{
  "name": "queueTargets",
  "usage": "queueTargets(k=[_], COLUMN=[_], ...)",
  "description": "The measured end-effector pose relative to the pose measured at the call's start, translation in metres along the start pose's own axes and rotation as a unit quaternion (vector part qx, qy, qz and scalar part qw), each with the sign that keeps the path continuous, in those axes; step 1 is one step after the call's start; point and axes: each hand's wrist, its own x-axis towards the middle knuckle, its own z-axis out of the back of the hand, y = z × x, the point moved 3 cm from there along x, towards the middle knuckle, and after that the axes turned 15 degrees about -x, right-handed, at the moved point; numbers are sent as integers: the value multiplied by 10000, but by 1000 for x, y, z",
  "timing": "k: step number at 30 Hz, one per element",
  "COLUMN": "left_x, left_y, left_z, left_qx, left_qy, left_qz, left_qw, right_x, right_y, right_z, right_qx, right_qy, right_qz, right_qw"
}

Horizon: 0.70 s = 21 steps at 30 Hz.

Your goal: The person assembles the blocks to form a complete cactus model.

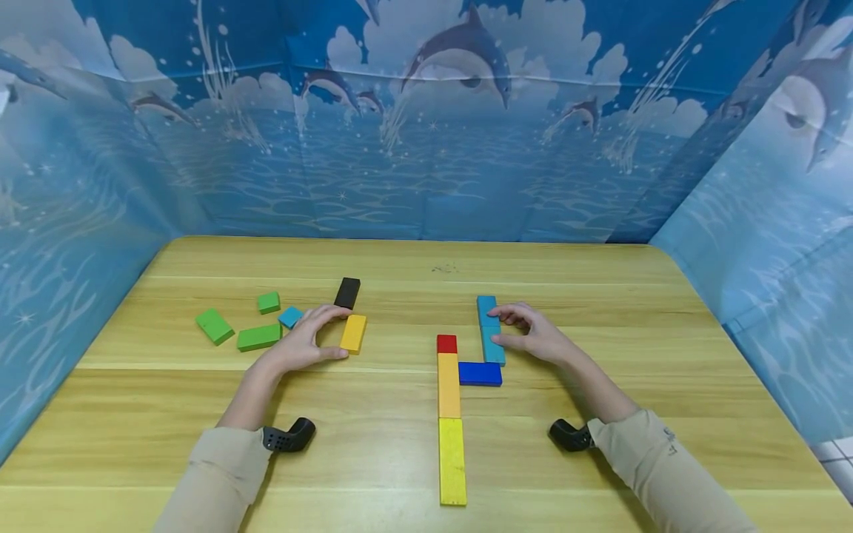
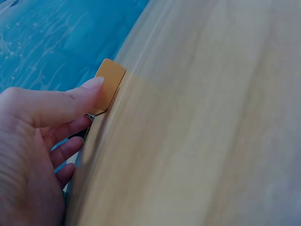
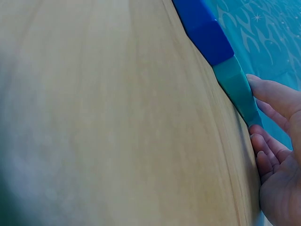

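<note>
In the head view my left hand (image 1: 306, 342) has its thumb and index finger at opposite ends of an orange-yellow block (image 1: 354, 334), pinching it close over the table. The left wrist view has the thumb across this orange block (image 2: 111, 84). My right hand (image 1: 536, 337) touches two light blue blocks that stand end to end, an upper one (image 1: 486, 303) and a lower one (image 1: 491, 354). Its index fingertip lies on the upper block and its thumb on the lower. The right wrist view shows a light blue block (image 3: 233, 84) against a dark blue block (image 3: 202, 30).
A column of red (image 1: 447, 343), orange (image 1: 449, 385) and yellow (image 1: 452, 463) blocks joins the dark blue block (image 1: 480, 374). Left of it lie a black block (image 1: 347, 293), a small blue block (image 1: 290, 317) and green blocks (image 1: 258, 338). Dolphin-printed cloth (image 1: 426, 185) surrounds the wooden table (image 1: 373, 474).
</note>
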Motion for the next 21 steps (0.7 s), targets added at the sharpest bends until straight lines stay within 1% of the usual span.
queueTargets(k=[8,14,18,21], left_x=[1,3,11,22], left_y=[1,1,-7,-14], left_z=[-2,-7,-14,-22], left_qx=[-127,-520,-798,-940], left_qy=[-229,-570,-742,-832], left_qz=[1,-134,-403,-678], left_qw=[9997,9969,9932,9898], right_x=[1,1,1,1], right_y=[-1,-2,-3,-3], right_z=[0,0,0,0], right_qx=[15,5,13,17], right_qy=[-8,-9,-7,-11], right_qz=[-12,-5,-10,2], right_qw=[10000,10000,10000,10000])
